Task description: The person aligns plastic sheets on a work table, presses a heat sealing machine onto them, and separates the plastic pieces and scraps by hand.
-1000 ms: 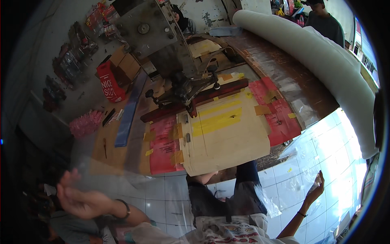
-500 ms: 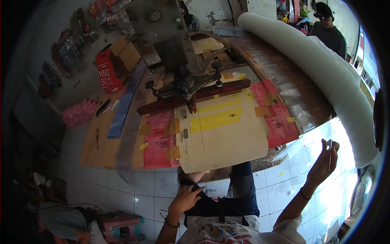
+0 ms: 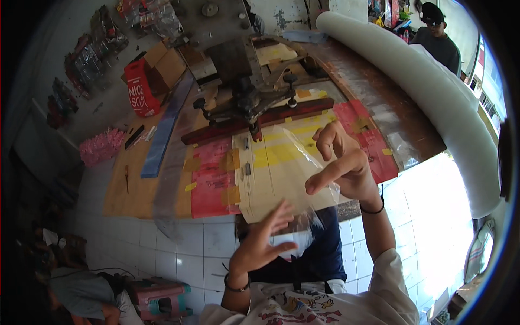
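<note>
A thin clear plastic sheet hangs slanted over the front of the worktable, its glossy edge running up towards the press. My right hand is at its right side with bent fingers and appears to grip it; the exact contact is hidden behind the thumb. Near the sheet's lower left part is my left hand, fingers spread, slightly blurred and holding nothing visible. Under the sheet lies a cream board with yellow tape strips, flanked by red sheets. Above the board hangs a press head with a long dark red bar.
A big white roll curves along the right side, with a person beyond it. On the left of the table lie blue plastic strips, a screwdriver, pink material and a red bag. Another person sits lower left.
My right hand has swung from the far right in over the table, bringing the clear plastic sheet with it. My left hand has risen from my lap towards the sheet, its fingers spreading.
</note>
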A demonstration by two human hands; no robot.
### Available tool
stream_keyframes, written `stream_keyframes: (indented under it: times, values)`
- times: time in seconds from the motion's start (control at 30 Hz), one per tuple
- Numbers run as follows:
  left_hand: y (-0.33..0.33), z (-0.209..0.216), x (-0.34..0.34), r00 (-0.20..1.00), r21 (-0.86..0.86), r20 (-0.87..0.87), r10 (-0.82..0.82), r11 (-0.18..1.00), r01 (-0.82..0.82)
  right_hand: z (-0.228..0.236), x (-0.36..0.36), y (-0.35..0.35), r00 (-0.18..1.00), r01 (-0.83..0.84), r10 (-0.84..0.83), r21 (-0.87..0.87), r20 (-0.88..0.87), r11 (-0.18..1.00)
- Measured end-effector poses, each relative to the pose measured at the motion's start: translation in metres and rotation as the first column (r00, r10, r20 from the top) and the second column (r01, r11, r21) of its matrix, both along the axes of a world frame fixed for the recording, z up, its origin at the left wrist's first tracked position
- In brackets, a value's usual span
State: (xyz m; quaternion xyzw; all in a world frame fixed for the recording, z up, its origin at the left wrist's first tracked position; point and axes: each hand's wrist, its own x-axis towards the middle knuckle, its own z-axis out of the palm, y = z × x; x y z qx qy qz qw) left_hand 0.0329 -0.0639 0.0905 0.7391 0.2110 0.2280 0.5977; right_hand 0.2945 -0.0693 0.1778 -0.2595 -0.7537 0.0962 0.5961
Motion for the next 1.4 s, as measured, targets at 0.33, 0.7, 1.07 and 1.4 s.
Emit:
stream_keyframes:
  times: [0.33,0.7,1.07,1.4]
  values:
    - [0.042,0.035,0.052,0.876,-0.029,0.425,0.229,0.97,-0.24,-0.019,-0.005,0.033,0.997,0.075,-0.075,-0.17,0.004,0.983]
    - [0.046,0.006,0.051,0.848,-0.191,0.361,0.389,0.92,-0.341,-0.06,-0.026,0.023,0.898,-0.097,-0.215,-0.65,-0.383,0.754]
    - [0.068,-0.027,0.038,0.854,0.847,-0.278,0.439,0.531,0.003,-0.112,-0.024,0.075,0.548,0.816,-0.7,-0.108,0.458,0.568]
    - [0.111,-0.032,0.028,0.818,0.897,-0.25,0.518,0.442,-0.005,-0.134,-0.028,0.099,0.579,0.684,-0.353,-0.202,0.735,0.701]
